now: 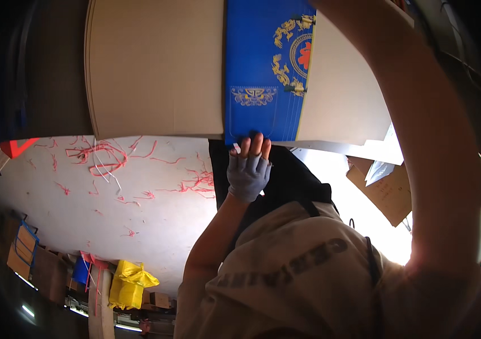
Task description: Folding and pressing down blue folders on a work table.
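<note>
A blue printed sheet [251, 68] with gold dragons and a red emblem lies on flat brown cardboard. My left hand [250, 169] wears a grey glove with bare fingertips. Its fingers stretch out flat and touch, or nearly touch, the near edge of the blue sheet; nothing shows gripped in it. My right arm [427, 113] reaches up and over the right side of the cardboard. The right hand lies beyond the top edge of the picture, so its fingers are hidden.
Stacked cardboard sheets [155, 68] are left of the blue sheet, and a pale board [342, 96] is right. Red string scraps [198, 183] litter the floor. A yellow bag [130, 282] stands lower left; a brown carton piece [384, 192] sits at right.
</note>
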Action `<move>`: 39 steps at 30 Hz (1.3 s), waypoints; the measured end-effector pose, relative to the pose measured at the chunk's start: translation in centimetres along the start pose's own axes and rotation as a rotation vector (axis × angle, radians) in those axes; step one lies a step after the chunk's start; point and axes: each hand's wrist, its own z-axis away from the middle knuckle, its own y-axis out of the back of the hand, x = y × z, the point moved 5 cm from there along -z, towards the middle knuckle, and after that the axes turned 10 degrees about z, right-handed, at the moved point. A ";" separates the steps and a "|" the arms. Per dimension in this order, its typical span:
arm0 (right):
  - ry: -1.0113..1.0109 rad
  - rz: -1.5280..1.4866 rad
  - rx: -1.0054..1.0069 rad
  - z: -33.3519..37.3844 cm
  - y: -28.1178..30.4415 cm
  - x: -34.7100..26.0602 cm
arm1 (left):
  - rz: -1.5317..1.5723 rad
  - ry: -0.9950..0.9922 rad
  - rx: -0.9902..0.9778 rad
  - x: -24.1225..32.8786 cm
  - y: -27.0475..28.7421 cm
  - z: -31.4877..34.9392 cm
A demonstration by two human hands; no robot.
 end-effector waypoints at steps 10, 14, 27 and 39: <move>0.350 -0.939 -0.190 24.9 10.0 -18.7 | 0.035 -0.057 -0.111 0.6 1.3 -0.5; -0.187 -0.998 -0.196 25.4 16.8 -6.0 | -0.031 -0.098 -0.217 0.6 4.6 -2.1; -1.194 -0.552 -0.247 45.8 18.9 24.1 | -0.326 -0.209 0.157 -0.2 1.7 -22.6; -0.375 -0.099 -0.404 28.6 18.5 2.6 | 0.284 -0.348 0.224 -2.2 3.2 -22.7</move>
